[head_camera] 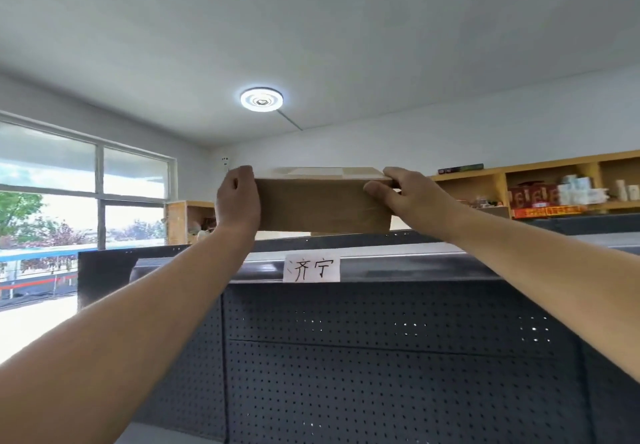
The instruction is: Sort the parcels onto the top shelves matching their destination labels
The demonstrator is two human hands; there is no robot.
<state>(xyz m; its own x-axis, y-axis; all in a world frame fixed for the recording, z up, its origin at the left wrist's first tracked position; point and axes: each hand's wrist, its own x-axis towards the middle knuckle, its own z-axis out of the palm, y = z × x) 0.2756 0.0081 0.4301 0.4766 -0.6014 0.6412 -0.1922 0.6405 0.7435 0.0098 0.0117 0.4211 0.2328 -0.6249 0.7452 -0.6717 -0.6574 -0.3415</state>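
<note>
A brown cardboard parcel [322, 204] sits at the level of the top shelf [398, 263] of a dark metal rack, straight ahead and above eye level. My left hand [239, 201] grips its left end and my right hand [412, 197] grips its right end, thumb on the front face. A white paper label [311, 267] with two handwritten characters hangs on the shelf's front edge, directly below the parcel. Whether the parcel's underside rests on the shelf is hidden by the shelf edge.
The rack's dark pegboard back panel [381, 357] fills the lower view. Wooden wall shelves [540, 187] with boxes and small goods stand behind on the right. A window [86, 201] is on the left, a round ceiling lamp [261, 98] overhead.
</note>
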